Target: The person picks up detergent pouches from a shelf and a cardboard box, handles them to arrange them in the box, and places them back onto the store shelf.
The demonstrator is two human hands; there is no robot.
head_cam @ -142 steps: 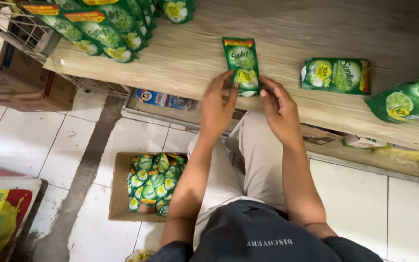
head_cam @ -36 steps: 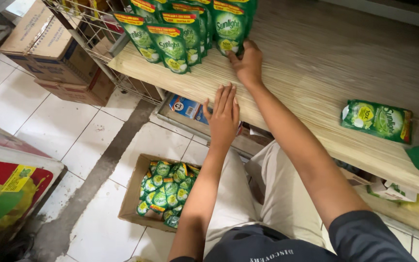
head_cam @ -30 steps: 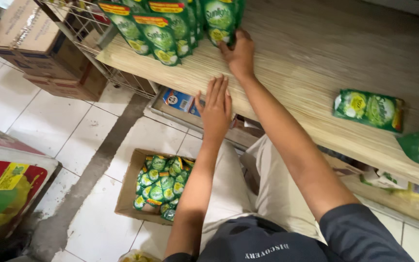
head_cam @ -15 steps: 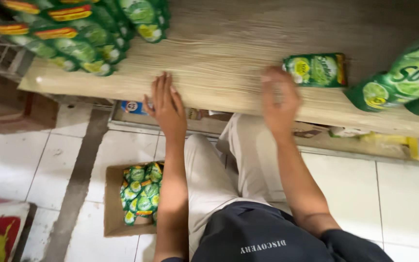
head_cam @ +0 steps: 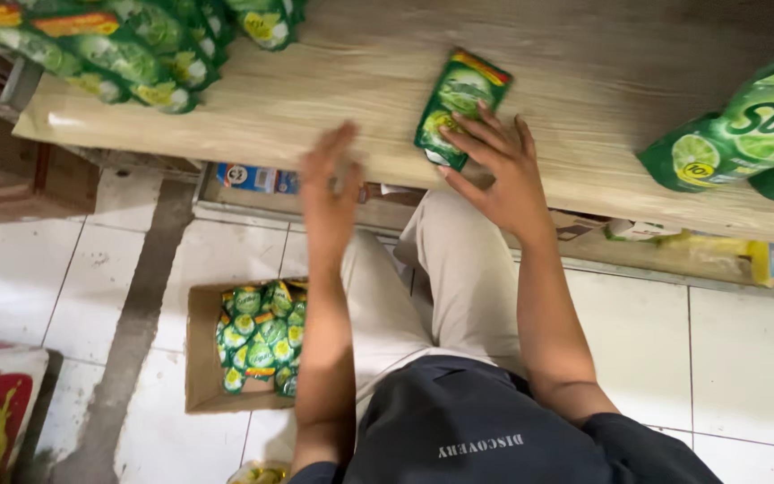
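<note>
Head view: right hand (head_cam: 499, 170), fingers spread, rests flat on a green pouch (head_cam: 459, 103) lying near the front edge of the wooden shelf (head_cam: 584, 99); left hand (head_cam: 329, 184), open and blurred, hovers empty at the shelf edge, just left of the pouch; a row of pouches (head_cam: 127, 54) stands at the shelf's far left, larger green bags (head_cam: 745, 125) at its right; below, on the tiled floor (head_cam: 736, 350), a cardboard box (head_cam: 203, 358) holds more pouches.
</note>
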